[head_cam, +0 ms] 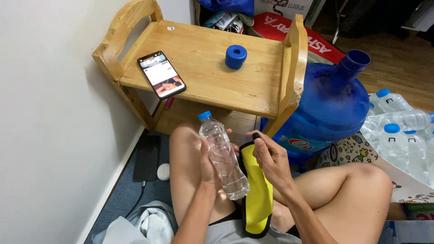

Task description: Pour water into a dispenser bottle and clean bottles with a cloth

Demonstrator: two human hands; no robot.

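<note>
My left hand [209, 165] grips a clear plastic water bottle [223, 156] with a blue cap, held tilted with the cap pointing up and left. My right hand [270, 158] pinches the top edge of a yellow sleeve with black trim [257, 194], which hangs down over my lap beside the bottle. Both hands are above my crossed bare legs [352, 194]. The bottle and the sleeve sit side by side, almost touching.
A low wooden shelf [203, 77] stands ahead, carrying a smartphone [161, 74] and a blue cap [235, 56]. A big blue water jug [332, 101] stands to the right, with several small bottles [398, 131] beyond it. A white wall is on the left. A dark device [147, 158] lies on the floor.
</note>
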